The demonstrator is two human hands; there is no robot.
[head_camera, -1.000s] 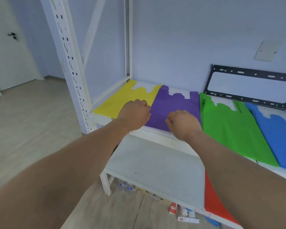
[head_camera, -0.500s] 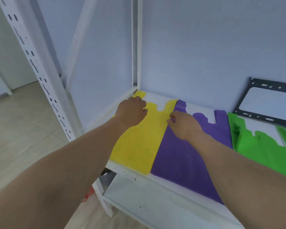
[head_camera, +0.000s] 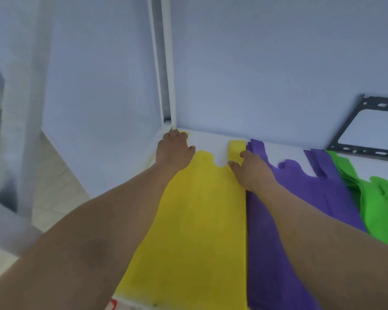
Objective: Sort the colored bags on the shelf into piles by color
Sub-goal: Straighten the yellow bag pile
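A yellow bag (head_camera: 199, 215) lies flat at the left end of the white shelf (head_camera: 211, 139). Beside it on the right lies a purple bag (head_camera: 300, 198), then a green bag (head_camera: 381, 209) at the frame edge. My left hand (head_camera: 174, 151) is curled over the yellow bag's left handle in the back corner, and most of that handle is hidden. My right hand (head_camera: 253, 170) grips the yellow bag's right handle strip, with the thumb at the notch.
The rear corner post (head_camera: 166, 63) stands just behind my left hand, against the wall. A blurred front post (head_camera: 20, 108) rises at the left. A black metal bracket (head_camera: 354, 151) leans on the wall at the back right. Something red (head_camera: 113, 305) shows below the shelf edge.
The view has closed in on the shelf's left end. Both hands have moved from the front of the bags to the yellow bag's handles at the back.
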